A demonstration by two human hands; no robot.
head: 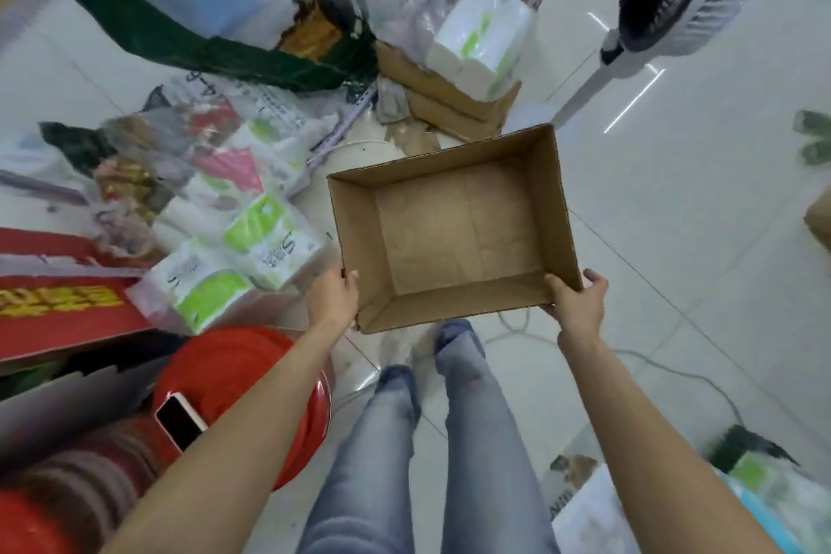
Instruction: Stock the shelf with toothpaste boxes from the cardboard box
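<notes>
Open brown cardboard box (454,229), nothing showing inside, being held above white tiled floor (674,238). Left hand (335,295) gripping near-left corner, fingers clamped over rim; right hand (578,301) gripping near-right corner likewise. Two green-white tissue packs (238,265) lying left; print too blurred to read. One phone (180,421) resting on red stool (252,373).

Both forearms are bare from the bottom edge of the frame up to the left hand (335,297) and the right hand (578,306), with no sleeve, watch or bracelet showing on either wrist. The legs are in light, washed-out blue-grey jeans (386,463), slim in cut, with creases across the knees and darker, bunched hems at the ankles. The feet below the hems are blurred, and the footwear cannot be made out.
</notes>
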